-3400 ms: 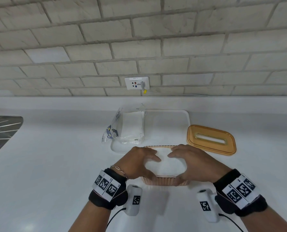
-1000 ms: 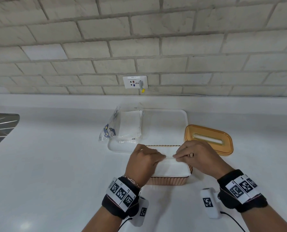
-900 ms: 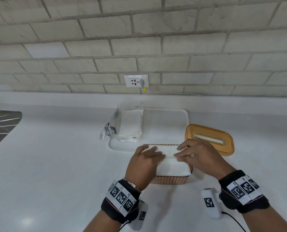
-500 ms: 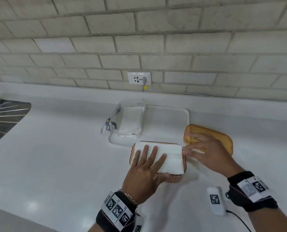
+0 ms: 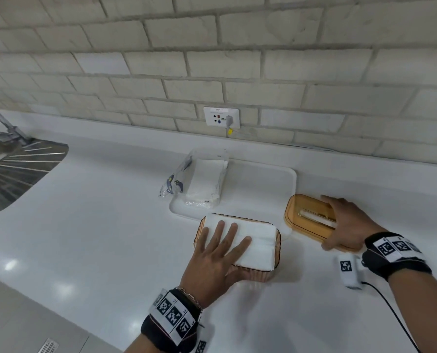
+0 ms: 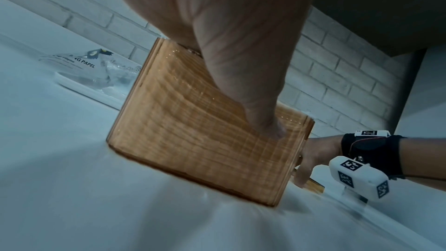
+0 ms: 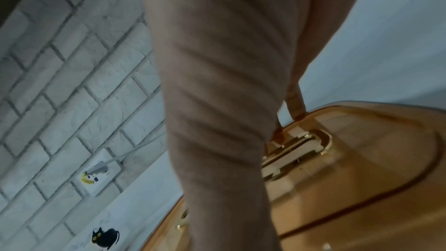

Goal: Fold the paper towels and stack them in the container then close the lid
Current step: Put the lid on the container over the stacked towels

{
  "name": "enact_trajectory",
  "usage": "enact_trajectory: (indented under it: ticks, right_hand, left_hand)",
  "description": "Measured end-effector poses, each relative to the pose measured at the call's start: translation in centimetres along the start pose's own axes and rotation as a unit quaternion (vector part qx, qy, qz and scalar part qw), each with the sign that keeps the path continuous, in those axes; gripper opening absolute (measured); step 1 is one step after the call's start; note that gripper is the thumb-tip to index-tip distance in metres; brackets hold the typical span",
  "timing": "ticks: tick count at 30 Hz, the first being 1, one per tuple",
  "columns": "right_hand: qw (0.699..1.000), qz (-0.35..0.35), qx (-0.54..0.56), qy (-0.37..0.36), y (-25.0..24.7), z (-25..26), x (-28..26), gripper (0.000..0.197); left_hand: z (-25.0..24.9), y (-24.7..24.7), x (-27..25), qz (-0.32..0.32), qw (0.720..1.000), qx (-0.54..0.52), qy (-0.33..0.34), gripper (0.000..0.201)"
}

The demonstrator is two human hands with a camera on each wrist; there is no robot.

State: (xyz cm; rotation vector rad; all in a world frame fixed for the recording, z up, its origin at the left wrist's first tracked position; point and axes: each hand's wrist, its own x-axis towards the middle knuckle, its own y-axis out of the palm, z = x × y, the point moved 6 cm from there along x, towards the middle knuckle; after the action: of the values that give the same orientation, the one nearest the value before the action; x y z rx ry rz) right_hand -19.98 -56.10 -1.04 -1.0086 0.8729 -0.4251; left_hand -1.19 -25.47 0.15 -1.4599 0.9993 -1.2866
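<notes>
An amber ribbed container (image 5: 277, 250) stands on the white counter, filled to the rim with folded white paper towels (image 5: 259, 239). My left hand (image 5: 234, 250) lies flat on the towels with straight fingers, while its thumb rests against the container's near wall (image 6: 205, 131). To the right, the amber lid (image 5: 304, 212) with its slot lies on the counter. My right hand (image 5: 339, 222) spans it, fingers over the far edge and thumb on the near edge. In the right wrist view the fingertips (image 7: 296, 114) touch the lid (image 7: 362, 169) beside the slot.
A white tray (image 5: 263, 179) behind the container holds a plastic pack of paper towels (image 5: 204, 179). A steel sink drainboard (image 5: 16, 171) is at the far left. A wall socket (image 5: 221, 117) with a plug sits on the brick wall. The counter's front edge runs along the lower left.
My right hand left the towels and moved right onto the lid. My left hand flattened out on top of the towels. The head view swung left and down.
</notes>
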Motion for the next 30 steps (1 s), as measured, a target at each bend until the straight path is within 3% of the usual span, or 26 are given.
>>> enact_trajectory:
  ticks: [4,7,9,15,24,30]
  right_hand:
    - [0.997,-0.023,0.074,-0.015,-1.4,0.5,-3.1,0.157]
    - [0.976,-0.039,0.198,-0.086,-2.3,4.0,-7.4,0.145]
    - [0.964,-0.04,0.221,-0.141,-2.1,7.7,-10.2,0.139]
    - [0.965,-0.054,0.172,-0.191,0.8,15.5,-11.1,0.143]
    - [0.971,-0.048,0.103,-0.209,0.8,19.2,-10.0,0.143]
    - [0.976,-0.046,0.066,-0.204,1.3,20.6,-9.2,0.14]
  left_hand:
    - [0.1,0.1,0.1,-0.002,1.0,-0.003,0.004,0.073]
    - [0.2,0.3,0.1,0.0,1.0,-0.008,0.003,0.073]
    - [0.3,0.4,0.1,-0.002,1.0,-0.013,0.0,0.072]
    - [0.1,0.2,0.1,-0.01,1.0,-0.022,0.013,0.073]
    - [0.6,-0.9,0.0,-0.043,0.997,-0.056,0.027,0.065]
    - [2.3,-1.3,-1.1,-0.053,0.995,-0.086,0.005,0.071]
